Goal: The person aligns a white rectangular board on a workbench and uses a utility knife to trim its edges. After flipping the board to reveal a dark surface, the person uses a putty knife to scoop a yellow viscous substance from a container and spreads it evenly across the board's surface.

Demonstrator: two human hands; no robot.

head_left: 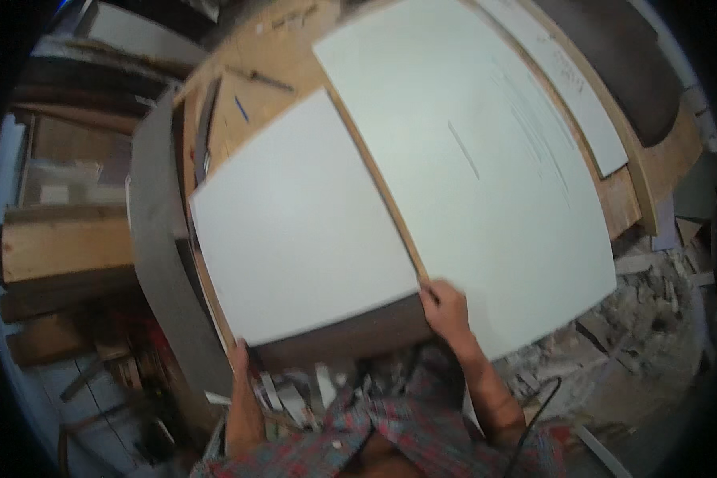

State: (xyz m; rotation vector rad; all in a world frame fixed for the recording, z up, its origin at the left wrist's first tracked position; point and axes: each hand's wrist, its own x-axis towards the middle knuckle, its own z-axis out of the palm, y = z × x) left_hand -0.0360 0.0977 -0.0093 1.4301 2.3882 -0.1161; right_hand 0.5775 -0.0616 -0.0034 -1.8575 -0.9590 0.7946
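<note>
A smooth white panel (303,215) lies on the workbench in front of me. Along its near edge runs a dark brown board (346,331), whose extent under the panel is hidden. My left hand (241,362) grips the brown board's left end, beside the panel's near left corner. At the other end, my right hand (446,311) has its fingers curled round the brown board near the panel's right corner. A narrow wooden edge (380,191) separates this panel from a larger pale green-white sheet (486,167) bearing dark pencil-like lines.
A blue pen (241,109) and a dark slim tool (260,79) lie on the wooden workbench (251,131). A grey sheet (161,239) leans along its left side. Scraps and rubble (653,311) cover the floor at right. A white strip (566,80) lies far right.
</note>
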